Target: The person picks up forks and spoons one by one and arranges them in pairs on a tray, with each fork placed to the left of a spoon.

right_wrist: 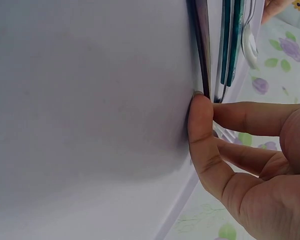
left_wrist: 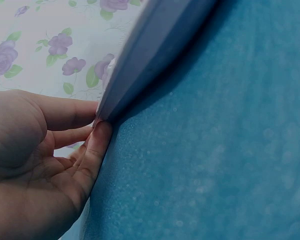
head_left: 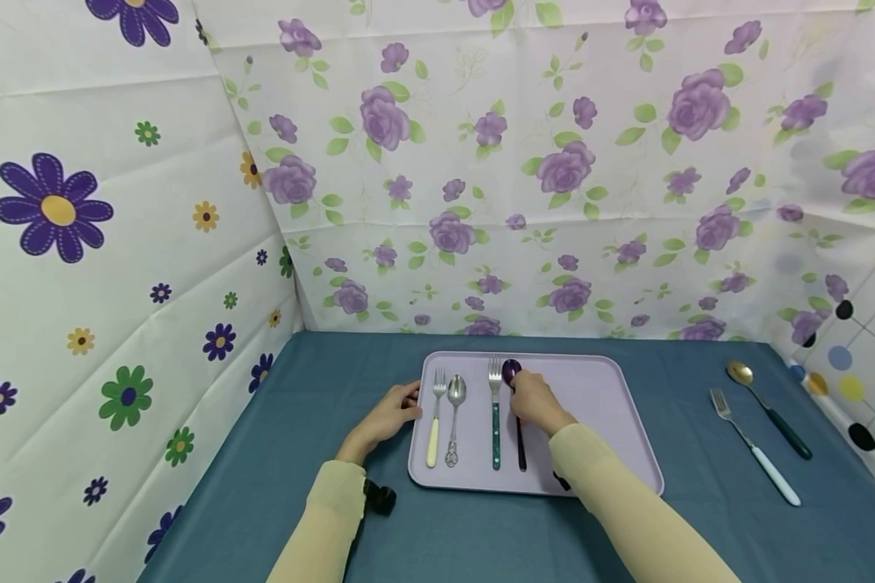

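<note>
A pale lilac tray (head_left: 583, 421) lies on the table, and my left hand (head_left: 386, 419) is at its left edge. In the left wrist view, the thumb and fingers (left_wrist: 97, 145) pinch the tray rim. My right hand (head_left: 539, 401) pinches a dark purple spoon (head_left: 511, 371) near its bowl; the hand hides part of the handle. Left of that spoon lies a green-handled fork (head_left: 496, 429). Further left are a silver spoon (head_left: 455, 393) with an ornate handle and a fork with a cream handle (head_left: 433, 441). All stand with handles toward me.
On the blue cloth (head_left: 262, 502) right of the tray lie a white-handled fork (head_left: 766, 470) and a gold spoon with a dark green handle (head_left: 787, 431). Flowered sheets (head_left: 452, 235) rise behind and at the left; a dotted one (head_left: 853, 389) is at the right.
</note>
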Action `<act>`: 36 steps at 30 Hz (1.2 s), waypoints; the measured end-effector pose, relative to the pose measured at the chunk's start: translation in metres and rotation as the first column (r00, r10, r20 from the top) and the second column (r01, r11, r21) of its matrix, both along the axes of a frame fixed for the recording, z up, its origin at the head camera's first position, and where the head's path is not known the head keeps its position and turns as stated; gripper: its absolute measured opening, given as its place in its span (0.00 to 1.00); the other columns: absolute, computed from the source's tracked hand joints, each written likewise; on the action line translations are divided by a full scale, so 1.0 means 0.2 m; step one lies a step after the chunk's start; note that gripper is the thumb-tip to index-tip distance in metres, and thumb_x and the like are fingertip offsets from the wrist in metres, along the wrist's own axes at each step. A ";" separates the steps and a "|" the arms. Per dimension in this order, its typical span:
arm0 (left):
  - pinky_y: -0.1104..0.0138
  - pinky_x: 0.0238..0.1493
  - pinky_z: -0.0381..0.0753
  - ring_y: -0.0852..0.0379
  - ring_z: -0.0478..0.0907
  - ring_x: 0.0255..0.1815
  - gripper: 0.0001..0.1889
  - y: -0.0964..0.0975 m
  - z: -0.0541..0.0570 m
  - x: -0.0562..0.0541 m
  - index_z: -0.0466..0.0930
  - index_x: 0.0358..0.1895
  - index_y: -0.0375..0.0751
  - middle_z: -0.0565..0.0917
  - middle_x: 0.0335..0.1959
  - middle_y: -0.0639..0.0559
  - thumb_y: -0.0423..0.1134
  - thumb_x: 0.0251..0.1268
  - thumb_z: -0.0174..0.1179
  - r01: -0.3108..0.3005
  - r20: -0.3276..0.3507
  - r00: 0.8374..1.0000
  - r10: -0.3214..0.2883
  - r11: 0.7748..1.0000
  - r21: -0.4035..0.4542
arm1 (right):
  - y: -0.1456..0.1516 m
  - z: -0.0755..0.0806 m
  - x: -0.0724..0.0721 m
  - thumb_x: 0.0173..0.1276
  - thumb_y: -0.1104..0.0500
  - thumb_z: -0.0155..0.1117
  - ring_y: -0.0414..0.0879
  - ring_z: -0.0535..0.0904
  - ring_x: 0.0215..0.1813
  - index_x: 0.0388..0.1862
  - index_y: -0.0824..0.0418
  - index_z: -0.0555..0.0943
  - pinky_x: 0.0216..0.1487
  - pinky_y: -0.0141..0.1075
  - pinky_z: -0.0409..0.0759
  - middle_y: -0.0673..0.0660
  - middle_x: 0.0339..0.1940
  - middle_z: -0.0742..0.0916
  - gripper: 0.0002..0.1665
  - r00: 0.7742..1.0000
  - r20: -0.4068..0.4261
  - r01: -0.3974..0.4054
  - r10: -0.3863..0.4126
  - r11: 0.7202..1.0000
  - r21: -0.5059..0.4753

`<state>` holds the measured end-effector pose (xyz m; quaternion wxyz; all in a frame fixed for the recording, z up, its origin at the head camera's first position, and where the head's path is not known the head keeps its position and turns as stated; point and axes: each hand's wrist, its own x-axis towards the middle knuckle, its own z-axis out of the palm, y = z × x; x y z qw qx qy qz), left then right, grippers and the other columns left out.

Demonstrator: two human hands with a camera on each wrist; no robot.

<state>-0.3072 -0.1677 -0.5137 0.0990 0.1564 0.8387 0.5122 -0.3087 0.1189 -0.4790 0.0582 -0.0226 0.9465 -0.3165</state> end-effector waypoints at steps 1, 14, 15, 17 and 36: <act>0.52 0.58 0.68 0.48 0.70 0.51 0.31 0.00 0.00 0.00 0.62 0.79 0.30 0.73 0.58 0.38 0.26 0.76 0.55 0.001 0.000 1.000 -0.001 1.000 0.001 | 0.00 0.00 0.00 0.65 0.78 0.55 0.48 0.82 0.22 0.32 0.72 0.84 0.25 0.36 0.81 0.61 0.25 0.83 0.10 1.000 0.002 0.002 -0.002 1.000 -0.001; 0.51 0.60 0.68 0.48 0.69 0.53 0.31 0.01 0.02 0.02 0.60 0.79 0.28 0.72 0.59 0.37 0.26 0.76 0.54 -0.006 0.000 1.000 0.006 1.000 -0.012 | 0.01 -0.02 0.00 0.66 0.77 0.56 0.48 0.81 0.22 0.25 0.67 0.80 0.25 0.36 0.80 0.60 0.23 0.82 0.12 0.999 -0.032 -0.004 0.005 1.000 0.024; 0.51 0.61 0.68 0.47 0.69 0.53 0.31 0.01 0.02 0.02 0.60 0.79 0.28 0.72 0.59 0.37 0.26 0.76 0.54 -0.007 0.000 1.000 0.007 1.000 -0.013 | 0.01 -0.02 0.00 0.66 0.77 0.56 0.48 0.81 0.22 0.25 0.67 0.80 0.25 0.36 0.80 0.59 0.23 0.82 0.12 0.999 -0.033 -0.004 0.005 1.000 0.025; 0.50 0.61 0.67 0.47 0.69 0.54 0.31 0.01 0.02 0.02 0.60 0.79 0.28 0.71 0.59 0.37 0.26 0.76 0.54 -0.010 0.004 1.000 0.010 1.000 -0.014 | 0.01 -0.02 0.00 0.66 0.76 0.57 0.48 0.81 0.22 0.25 0.66 0.80 0.25 0.36 0.80 0.59 0.22 0.82 0.12 1.000 -0.031 -0.004 0.005 1.000 0.027; 0.52 0.59 0.68 0.48 0.69 0.52 0.31 0.00 0.01 0.01 0.61 0.79 0.27 0.72 0.58 0.37 0.26 0.75 0.55 0.006 -0.019 1.000 -0.006 1.000 -0.030 | 0.07 0.00 0.00 0.67 0.71 0.60 0.51 0.81 0.34 0.65 0.75 0.79 0.34 0.40 0.80 0.72 0.54 0.86 0.26 0.999 -0.040 -0.024 0.024 1.000 0.001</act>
